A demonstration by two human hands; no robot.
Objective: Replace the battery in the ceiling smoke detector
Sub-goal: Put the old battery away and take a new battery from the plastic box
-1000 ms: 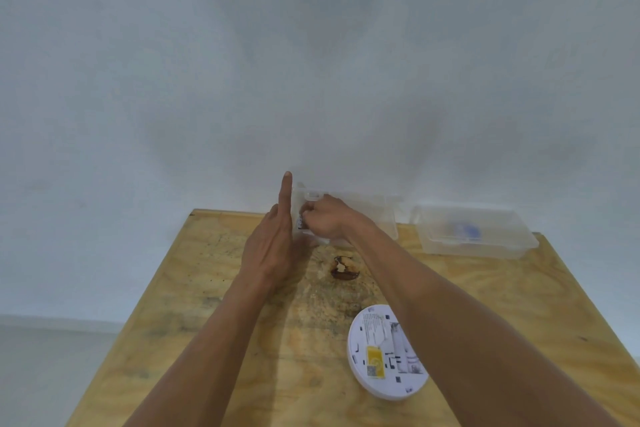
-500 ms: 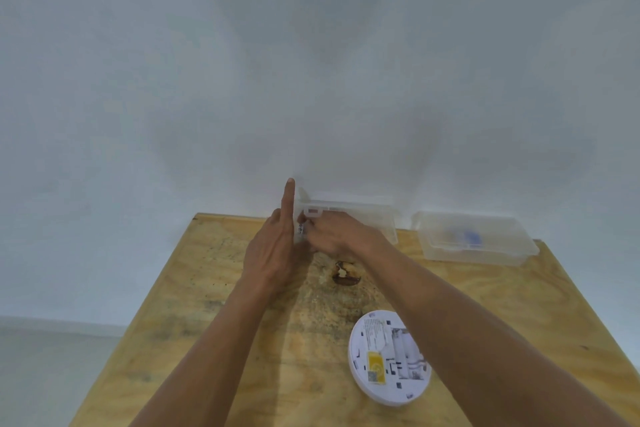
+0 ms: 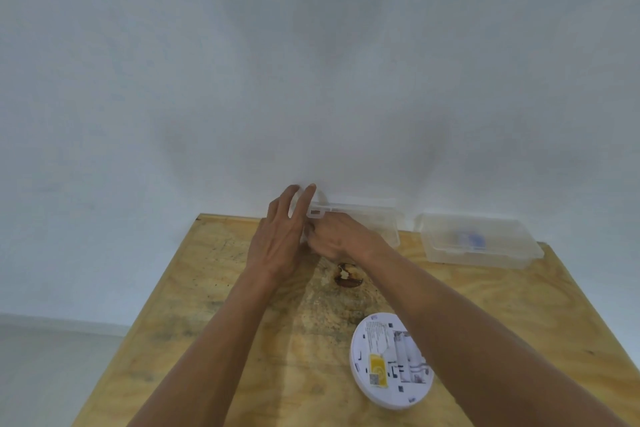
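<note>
The white round smoke detector (image 3: 389, 360) lies back up on the table's front right, its battery bay showing pale cells. At the far edge stands a clear plastic box (image 3: 374, 218) with its latch tab raised. My left hand (image 3: 280, 236) has straight fingers pressed against the box's left end. My right hand (image 3: 337, 239) is curled at the box's front left corner, knuckles toward me. It pinches a small dark battery, which lies hidden between the two hands.
A second clear box (image 3: 481, 243) with something blue inside stands at the back right. A brown knot hole (image 3: 348, 279) marks the plywood table (image 3: 214, 288) just before my right hand. A white wall rises directly behind the table.
My left fingers have spread and risen against the box's left end. The right hand has sunk a little, and the small dark battery seen in its fingertips earlier is now covered.
</note>
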